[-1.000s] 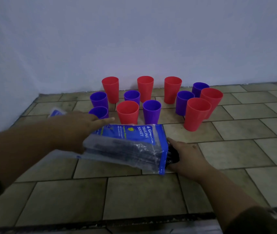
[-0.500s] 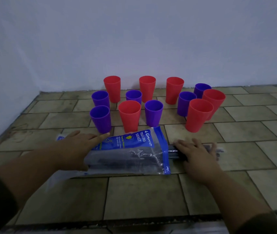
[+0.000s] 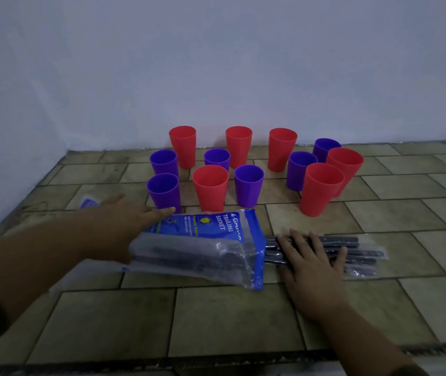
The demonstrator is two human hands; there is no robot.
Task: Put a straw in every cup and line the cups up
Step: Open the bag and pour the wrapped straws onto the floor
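Several red cups (image 3: 210,187) and purple cups (image 3: 249,185) stand loosely clustered on the tiled floor near the wall, none with a straw. In front of them lies a clear plastic bag with a blue label (image 3: 202,248). Dark wrapped straws (image 3: 357,252) stick out of the bag's right end across the floor. My left hand (image 3: 126,226) lies flat on the bag's left part, fingers straight. My right hand (image 3: 311,256) presses flat on the straws with fingers spread.
A white wall (image 3: 216,63) runs behind the cups and along the left side. The tiled floor (image 3: 406,213) stretches open to the right. A dark ledge (image 3: 216,367) crosses the bottom of the view.
The bag has come down flat on the floor. My right hand slid right, drawing the straws farther out of the bag. My left hand stays on the bag.
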